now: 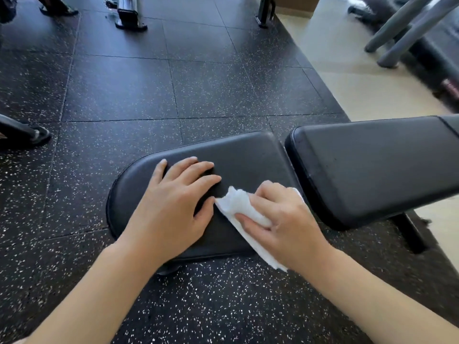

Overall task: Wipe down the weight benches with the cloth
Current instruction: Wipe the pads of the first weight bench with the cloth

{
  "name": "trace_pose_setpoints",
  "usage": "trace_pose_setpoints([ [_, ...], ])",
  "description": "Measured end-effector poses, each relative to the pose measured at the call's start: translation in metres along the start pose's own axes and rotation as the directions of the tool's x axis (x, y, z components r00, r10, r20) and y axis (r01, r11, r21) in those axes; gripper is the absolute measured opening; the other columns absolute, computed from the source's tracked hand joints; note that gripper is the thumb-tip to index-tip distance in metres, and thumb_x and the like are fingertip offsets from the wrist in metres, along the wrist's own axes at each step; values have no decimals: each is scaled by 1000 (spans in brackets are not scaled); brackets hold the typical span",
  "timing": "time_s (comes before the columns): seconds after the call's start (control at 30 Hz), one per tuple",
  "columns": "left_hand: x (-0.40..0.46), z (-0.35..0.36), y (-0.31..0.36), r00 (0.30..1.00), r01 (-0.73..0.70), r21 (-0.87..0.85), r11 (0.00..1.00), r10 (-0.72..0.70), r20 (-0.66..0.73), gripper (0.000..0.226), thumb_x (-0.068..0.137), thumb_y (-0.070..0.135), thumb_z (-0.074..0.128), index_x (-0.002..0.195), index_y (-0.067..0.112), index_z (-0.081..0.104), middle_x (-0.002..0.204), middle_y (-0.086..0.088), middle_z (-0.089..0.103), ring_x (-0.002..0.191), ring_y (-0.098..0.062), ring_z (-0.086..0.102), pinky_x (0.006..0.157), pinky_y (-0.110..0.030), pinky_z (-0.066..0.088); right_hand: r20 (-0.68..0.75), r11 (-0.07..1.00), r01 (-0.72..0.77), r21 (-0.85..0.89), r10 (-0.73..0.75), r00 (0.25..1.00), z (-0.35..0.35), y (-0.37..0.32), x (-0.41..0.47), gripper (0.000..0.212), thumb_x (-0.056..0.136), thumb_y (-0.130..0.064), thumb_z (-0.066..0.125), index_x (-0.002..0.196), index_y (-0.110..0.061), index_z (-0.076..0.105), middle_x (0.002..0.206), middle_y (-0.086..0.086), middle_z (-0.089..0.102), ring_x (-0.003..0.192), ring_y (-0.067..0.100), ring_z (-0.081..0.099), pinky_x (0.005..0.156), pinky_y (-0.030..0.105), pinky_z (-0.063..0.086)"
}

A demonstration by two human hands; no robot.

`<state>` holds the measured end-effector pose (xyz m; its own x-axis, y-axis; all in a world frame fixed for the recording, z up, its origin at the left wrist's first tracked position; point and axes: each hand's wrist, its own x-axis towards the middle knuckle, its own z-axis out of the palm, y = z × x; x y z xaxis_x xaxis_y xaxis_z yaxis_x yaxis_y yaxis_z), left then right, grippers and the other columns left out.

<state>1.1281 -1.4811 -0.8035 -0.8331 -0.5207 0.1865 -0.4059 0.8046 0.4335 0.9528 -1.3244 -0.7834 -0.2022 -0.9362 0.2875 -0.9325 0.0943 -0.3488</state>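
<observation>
A black padded weight bench fills the lower middle of the head view. Its rounded seat pad (243, 157) lies in front of me and its long back pad (372, 165) runs off to the right. My left hand (173, 207) rests flat on the seat pad with fingers spread. My right hand (280, 219) grips a crumpled white cloth (236, 202) and holds it against the seat pad's right side, near the gap between the pads. Part of the cloth is hidden under my right hand.
The bench stands on black speckled rubber floor tiles (149, 90). Its leg (409, 232) drops below the back pad at right. Machine feet (130, 18) stand at the top, another foot (29, 132) at left, grey metal tubes (402, 33) at top right over a pale floor (347, 78).
</observation>
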Motion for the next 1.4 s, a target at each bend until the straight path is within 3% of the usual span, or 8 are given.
trace_pose_setpoints([
  [0.17,8,6,4,999,-41,2,999,41,-10,42,95,37,55,133,26,71,149,8,59,147,-24,47,122,-63,30,8,999,42,-1,-42,999,-19,35,-15,16,98,-39,69,90,-27,63,85,-5,51,76,15,48,73,39,42],
  [0.23,8,6,3,999,-39,-3,999,39,-13,42,95,37,56,132,26,71,149,8,60,146,-24,48,122,-63,30,-42,997,-72,-2,72,997,-24,51,4,24,97,-35,72,84,-38,51,82,-5,48,74,17,48,72,40,44],
  [0.43,-4,2,1,998,-60,-25,998,59,-3,45,97,38,49,135,26,69,153,9,57,149,-21,46,124,-58,30,-168,906,-420,49,422,891,-6,72,80,25,96,-35,70,82,-14,73,81,3,50,75,24,56,77,46,49],
  [0.63,-21,-2,-13,991,-95,-67,993,87,-104,41,98,32,51,130,21,73,145,6,62,141,-21,52,121,-48,36,-85,992,-108,70,114,990,36,-20,86,22,95,-33,72,85,-13,74,80,0,47,75,26,53,74,48,45],
  [0.77,-25,-4,-15,986,-99,-81,992,87,-143,36,97,25,53,123,18,76,136,5,65,134,-23,56,118,-46,40,28,996,-24,81,22,999,22,-7,67,23,94,-33,73,89,-10,73,85,5,53,78,26,54,74,45,44],
  [1.0,-26,-2,-13,983,-94,-43,995,85,-162,34,95,23,54,121,17,76,137,3,65,134,-24,57,118,-47,41,-156,886,-455,92,464,872,-9,83,75,36,97,-37,68,66,-28,51,75,-2,42,72,24,53,78,48,50],
  [1.17,-28,-2,-13,986,-79,-57,995,70,-149,34,96,23,54,122,18,76,139,3,64,135,-25,56,118,-49,40,-141,870,-449,204,480,866,-3,65,56,27,96,-33,71,74,-20,63,79,0,46,72,22,54,73,38,46],
  [1.4,-22,5,-14,976,-57,-55,997,44,-213,29,94,24,59,116,22,77,133,6,66,126,-27,61,113,-48,44,-89,945,-271,184,290,953,-14,31,-28,12,98,-27,73,105,-19,79,87,-2,50,79,13,53,77,14,39],
])
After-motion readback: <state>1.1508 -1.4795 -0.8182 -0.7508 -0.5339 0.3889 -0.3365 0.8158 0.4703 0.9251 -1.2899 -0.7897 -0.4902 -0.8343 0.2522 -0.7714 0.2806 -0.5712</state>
